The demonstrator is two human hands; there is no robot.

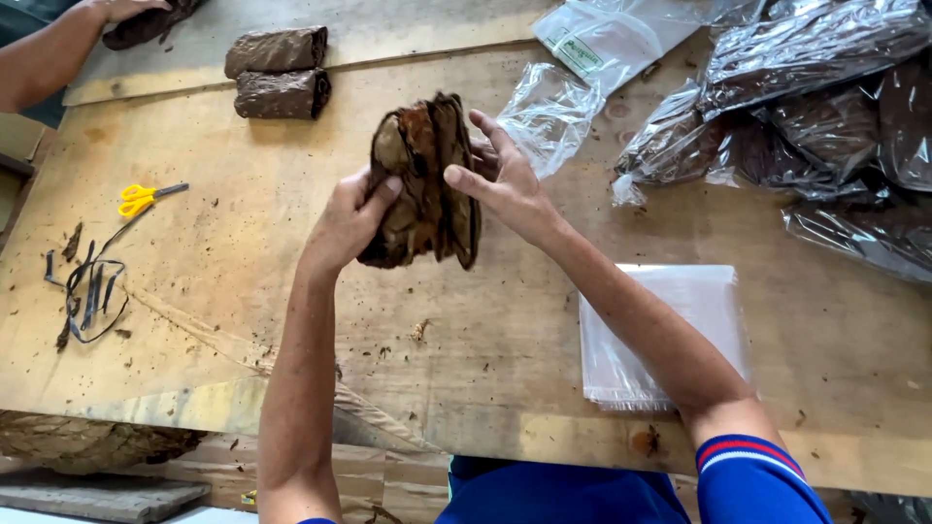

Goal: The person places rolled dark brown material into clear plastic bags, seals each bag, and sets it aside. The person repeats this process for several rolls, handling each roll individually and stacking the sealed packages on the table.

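Gripping a folded wad of brown dried leaves (427, 184) above the counter (243, 252): left hand (351, 218) and right hand (505, 180), fingers clamped on either side. Around: two rolled leaf bundles (280, 72), one yellow scissors (141, 198), stack of clear bags (680, 320), filled bags (806, 107) right. Another person's hand (116, 10) at far left corner.

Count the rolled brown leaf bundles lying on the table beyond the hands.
2: one rolled bundle at the far edge, the second rolled bundle just in front, touching it. Another may hide under the co-worker's hand.
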